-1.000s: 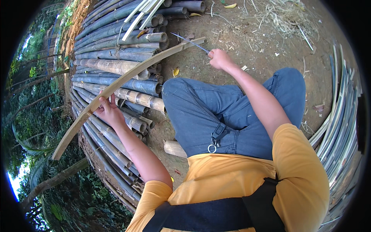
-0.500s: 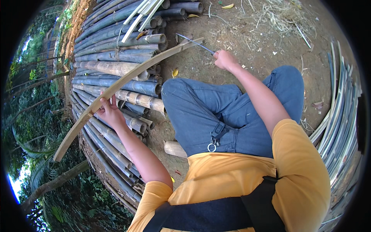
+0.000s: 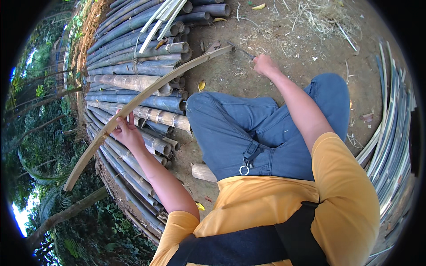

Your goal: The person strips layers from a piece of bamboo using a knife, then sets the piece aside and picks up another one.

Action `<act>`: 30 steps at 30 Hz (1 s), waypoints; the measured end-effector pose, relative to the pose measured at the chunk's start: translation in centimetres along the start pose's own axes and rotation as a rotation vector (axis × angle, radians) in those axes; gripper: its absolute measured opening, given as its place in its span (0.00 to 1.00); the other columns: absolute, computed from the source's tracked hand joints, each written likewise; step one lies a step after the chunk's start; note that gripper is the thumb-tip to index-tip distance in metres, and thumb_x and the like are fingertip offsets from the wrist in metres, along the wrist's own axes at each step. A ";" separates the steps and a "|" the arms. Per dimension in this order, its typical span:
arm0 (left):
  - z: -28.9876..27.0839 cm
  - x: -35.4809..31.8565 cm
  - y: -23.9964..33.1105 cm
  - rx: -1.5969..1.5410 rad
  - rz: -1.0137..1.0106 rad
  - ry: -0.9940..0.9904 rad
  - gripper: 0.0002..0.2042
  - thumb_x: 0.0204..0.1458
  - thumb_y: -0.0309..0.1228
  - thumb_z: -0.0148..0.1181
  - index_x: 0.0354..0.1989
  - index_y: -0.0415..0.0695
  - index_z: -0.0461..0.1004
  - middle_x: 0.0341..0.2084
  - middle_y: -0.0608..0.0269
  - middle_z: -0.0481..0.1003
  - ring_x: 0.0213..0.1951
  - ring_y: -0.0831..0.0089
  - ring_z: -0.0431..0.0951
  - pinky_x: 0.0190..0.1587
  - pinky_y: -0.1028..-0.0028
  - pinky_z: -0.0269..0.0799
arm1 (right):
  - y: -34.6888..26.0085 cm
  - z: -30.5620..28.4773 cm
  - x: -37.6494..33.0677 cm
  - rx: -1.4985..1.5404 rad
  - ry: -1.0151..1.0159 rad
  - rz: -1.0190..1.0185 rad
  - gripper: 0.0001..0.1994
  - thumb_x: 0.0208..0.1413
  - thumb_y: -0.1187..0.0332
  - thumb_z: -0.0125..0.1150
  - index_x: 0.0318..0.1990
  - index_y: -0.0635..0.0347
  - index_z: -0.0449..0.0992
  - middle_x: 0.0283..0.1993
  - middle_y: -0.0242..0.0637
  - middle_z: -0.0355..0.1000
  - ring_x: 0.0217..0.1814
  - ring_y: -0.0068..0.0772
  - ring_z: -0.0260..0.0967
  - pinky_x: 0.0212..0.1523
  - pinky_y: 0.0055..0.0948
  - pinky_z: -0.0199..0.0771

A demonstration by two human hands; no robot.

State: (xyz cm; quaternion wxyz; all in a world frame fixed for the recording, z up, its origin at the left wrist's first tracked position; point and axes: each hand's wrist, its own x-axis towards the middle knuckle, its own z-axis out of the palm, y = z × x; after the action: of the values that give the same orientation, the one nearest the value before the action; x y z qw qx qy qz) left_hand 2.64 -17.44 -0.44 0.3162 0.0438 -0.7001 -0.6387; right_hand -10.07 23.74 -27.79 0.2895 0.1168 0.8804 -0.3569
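Note:
A long, pale split-bamboo strip [image 3: 148, 91] runs slantwise from the lower left up to the bare ground ahead of my knees. My left hand [image 3: 127, 131] grips it below its middle, thumb on top and fingers behind. In my right hand [image 3: 266, 65] is the handle of a knife [image 3: 244, 52] with a slim dark blade. The blade points up and left, its tip beside the strip's far end; whether it touches there I cannot tell. My right fingers are wrapped round the handle and hide most of it.
Bamboo poles [image 3: 133, 82] lie stacked on the left, partly under the strip, with pale slats [image 3: 163, 20] on top. A heap of shavings [image 3: 326, 20] sits at the far right. Bundled long strips [image 3: 390, 142] line the right side. A short bamboo piece [image 3: 204, 172] lies by my hip.
The knife has shifted right, from lying across the strip near its end to just at that end. My right hand moved slightly right; my left hand keeps its grip.

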 end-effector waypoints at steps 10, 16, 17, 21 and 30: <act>-1.1 -0.6 -0.4 0.018 -0.005 -0.035 0.15 0.64 0.32 0.55 0.54 0.41 0.61 0.54 0.47 0.71 0.56 0.61 0.74 0.57 0.56 0.78 | -3.5 -0.3 -2.6 0.013 -0.033 -0.158 0.15 0.65 0.60 0.52 0.53 0.50 0.78 0.51 0.45 0.77 0.54 0.46 0.76 0.52 0.45 0.75; 0.0 -0.6 0.0 0.024 0.002 -0.007 0.14 0.64 0.31 0.55 0.53 0.42 0.61 0.53 0.46 0.71 0.54 0.59 0.76 0.55 0.55 0.80 | -5.9 -0.3 -5.8 -0.022 -0.045 -0.226 0.12 0.65 0.60 0.52 0.50 0.48 0.79 0.49 0.44 0.78 0.51 0.47 0.77 0.51 0.45 0.76; -0.2 -0.8 0.0 0.027 0.005 -0.005 0.14 0.64 0.31 0.56 0.53 0.42 0.61 0.53 0.46 0.71 0.54 0.59 0.76 0.55 0.56 0.80 | -6.1 -0.7 -6.4 -0.024 -0.082 -0.257 0.12 0.65 0.61 0.52 0.50 0.47 0.79 0.48 0.44 0.79 0.51 0.46 0.78 0.50 0.45 0.77; 0.0 0.0 0.2 0.011 -0.007 0.004 0.14 0.63 0.30 0.56 0.53 0.43 0.62 0.53 0.47 0.72 0.53 0.59 0.77 0.54 0.57 0.81 | -5.7 -0.3 -5.7 -0.069 0.039 -0.247 0.12 0.66 0.60 0.52 0.49 0.48 0.79 0.45 0.43 0.79 0.47 0.44 0.79 0.47 0.45 0.78; -0.2 0.0 0.4 0.011 -0.005 -0.032 0.14 0.63 0.31 0.56 0.54 0.42 0.63 0.52 0.50 0.72 0.54 0.57 0.76 0.54 0.57 0.81 | -4.5 -1.1 -4.8 -0.047 -0.041 -0.181 0.15 0.67 0.58 0.50 0.51 0.54 0.77 0.45 0.43 0.78 0.49 0.43 0.78 0.47 0.43 0.78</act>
State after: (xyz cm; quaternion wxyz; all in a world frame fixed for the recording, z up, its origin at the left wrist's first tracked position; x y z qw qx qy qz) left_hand 2.86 -17.50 -0.03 0.3029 0.0369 -0.7084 -0.6364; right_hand -8.54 21.27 -21.80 0.2769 0.0228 0.8893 -0.3633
